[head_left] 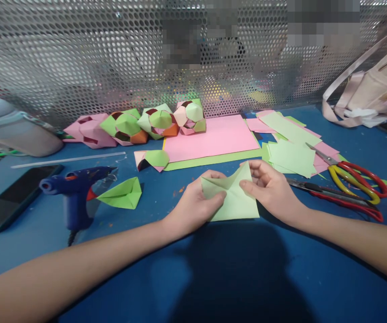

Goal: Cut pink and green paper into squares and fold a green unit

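Note:
A pale green square of paper [237, 204] lies partly folded on the blue table [234, 278] in front of me. My left hand [193, 207] pinches its left folded flap between thumb and fingers. My right hand [271, 187] grips the raised upper right corner, fingers closed on the paper. Both hands meet over the sheet, lifting its top edge slightly.
A blue glue gun [74, 195] stands at left beside a folded green piece [121, 194] and a phone [10, 199]. Folded paper modules [153, 121] line the perforated screen. Pink sheet [210, 137], cut green squares [291, 154], and scissors [355, 177] lie at right, with a bag [371, 92] behind.

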The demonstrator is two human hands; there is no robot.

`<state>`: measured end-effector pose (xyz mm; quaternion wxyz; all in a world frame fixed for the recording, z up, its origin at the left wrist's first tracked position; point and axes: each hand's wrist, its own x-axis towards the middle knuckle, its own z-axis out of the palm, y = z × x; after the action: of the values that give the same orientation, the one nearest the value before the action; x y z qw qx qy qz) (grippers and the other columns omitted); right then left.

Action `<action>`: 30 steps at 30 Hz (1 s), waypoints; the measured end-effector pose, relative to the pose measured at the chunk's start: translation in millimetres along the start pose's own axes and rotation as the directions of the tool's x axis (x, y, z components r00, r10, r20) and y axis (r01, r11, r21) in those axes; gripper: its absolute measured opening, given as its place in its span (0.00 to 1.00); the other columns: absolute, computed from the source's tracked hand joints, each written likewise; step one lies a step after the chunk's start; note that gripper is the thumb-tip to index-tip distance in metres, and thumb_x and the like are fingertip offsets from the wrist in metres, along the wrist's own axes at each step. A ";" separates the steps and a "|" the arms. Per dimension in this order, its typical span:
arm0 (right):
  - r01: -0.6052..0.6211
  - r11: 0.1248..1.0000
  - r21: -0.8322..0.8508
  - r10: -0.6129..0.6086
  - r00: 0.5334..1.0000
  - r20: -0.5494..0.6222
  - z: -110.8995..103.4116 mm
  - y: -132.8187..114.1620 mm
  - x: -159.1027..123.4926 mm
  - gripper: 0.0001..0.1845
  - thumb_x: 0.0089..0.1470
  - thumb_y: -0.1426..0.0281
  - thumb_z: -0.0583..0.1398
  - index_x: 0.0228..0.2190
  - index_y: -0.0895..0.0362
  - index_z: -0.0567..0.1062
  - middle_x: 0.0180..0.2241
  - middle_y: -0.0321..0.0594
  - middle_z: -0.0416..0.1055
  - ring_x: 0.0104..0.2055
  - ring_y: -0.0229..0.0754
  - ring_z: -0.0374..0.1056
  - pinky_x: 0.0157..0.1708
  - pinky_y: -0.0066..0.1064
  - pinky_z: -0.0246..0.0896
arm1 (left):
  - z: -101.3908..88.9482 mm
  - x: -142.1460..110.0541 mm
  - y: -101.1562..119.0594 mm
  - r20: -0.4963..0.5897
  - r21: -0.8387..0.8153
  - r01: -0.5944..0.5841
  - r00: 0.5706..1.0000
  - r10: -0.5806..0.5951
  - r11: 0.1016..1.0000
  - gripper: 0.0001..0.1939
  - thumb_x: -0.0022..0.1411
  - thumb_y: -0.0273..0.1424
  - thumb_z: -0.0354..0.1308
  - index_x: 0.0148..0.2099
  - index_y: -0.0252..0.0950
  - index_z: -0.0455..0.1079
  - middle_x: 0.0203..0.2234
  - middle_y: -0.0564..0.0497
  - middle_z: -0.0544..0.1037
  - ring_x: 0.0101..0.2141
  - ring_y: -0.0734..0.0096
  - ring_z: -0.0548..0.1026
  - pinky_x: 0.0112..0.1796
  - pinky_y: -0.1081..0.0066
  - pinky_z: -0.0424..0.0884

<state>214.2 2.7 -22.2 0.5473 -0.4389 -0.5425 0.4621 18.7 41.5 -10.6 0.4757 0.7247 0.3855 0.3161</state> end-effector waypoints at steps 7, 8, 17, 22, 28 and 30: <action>0.047 0.992 -0.113 -0.051 0.998 -0.040 1.1 -0.3 -1.5 0.12 0.55 0.71 0.63 0.43 0.55 0.71 0.35 0.38 0.73 0.35 0.36 0.70 0.32 0.29 0.68 | -1.8 -0.2 -4.1 0.013 0.030 -0.044 0.999 0.044 0.999 0.08 0.63 0.30 0.55 0.45 0.36 0.69 0.39 0.50 0.76 0.39 0.70 0.74 0.40 0.71 0.71; 0.054 0.990 -0.132 -0.059 0.997 -0.039 1.0 -0.6 -2.1 0.12 0.56 0.70 0.63 0.43 0.55 0.71 0.35 0.38 0.73 0.35 0.37 0.69 0.33 0.29 0.68 | -2.1 -0.7 -4.3 0.019 0.040 -0.058 0.998 0.058 0.997 0.08 0.64 0.30 0.54 0.45 0.37 0.69 0.40 0.50 0.76 0.40 0.70 0.74 0.40 0.71 0.71; 0.199 0.903 -0.380 -0.182 0.980 0.080 2.0 -14.5 -7.1 0.05 0.60 0.69 0.60 0.37 0.55 0.76 0.33 0.36 0.75 0.32 0.36 0.68 0.32 0.29 0.65 | -0.1 -3.0 -1.3 0.105 0.141 -0.223 0.972 0.210 0.964 0.11 0.64 0.24 0.51 0.48 0.37 0.68 0.38 0.52 0.75 0.39 0.72 0.73 0.43 0.71 0.69; 0.252 0.864 -0.436 -0.219 0.968 0.126 4.8 -21.6 -6.7 0.05 0.60 0.69 0.60 0.35 0.56 0.76 0.31 0.35 0.75 0.32 0.35 0.68 0.31 0.27 0.65 | 0.9 -3.3 -1.0 0.114 0.162 -0.228 0.971 0.212 0.960 0.11 0.62 0.22 0.51 0.45 0.37 0.68 0.37 0.54 0.74 0.37 0.73 0.72 0.39 0.73 0.67; 0.302 0.854 -0.424 -0.257 0.953 0.160 3.7 -21.9 -6.5 0.04 0.59 0.73 0.60 0.33 0.55 0.76 0.31 0.35 0.72 0.33 0.36 0.68 0.33 0.29 0.64 | 0.4 -2.6 1.0 0.121 0.127 -0.210 0.973 0.195 0.969 0.07 0.63 0.24 0.51 0.40 0.36 0.69 0.34 0.54 0.72 0.35 0.74 0.70 0.36 0.73 0.66; 0.323 0.848 -0.420 -0.277 0.946 0.168 3.0 -20.9 -6.4 0.04 0.59 0.74 0.60 0.33 0.54 0.76 0.31 0.35 0.71 0.34 0.36 0.67 0.33 0.30 0.63 | 0.4 -1.9 1.6 0.127 0.104 -0.200 0.974 0.187 0.974 0.06 0.63 0.26 0.52 0.38 0.36 0.70 0.34 0.53 0.72 0.36 0.72 0.71 0.38 0.72 0.67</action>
<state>211.8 -7.5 -2.8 0.4704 -0.4374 -0.7221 0.2569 18.4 39.3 -9.5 0.4213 0.8024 0.3023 0.2955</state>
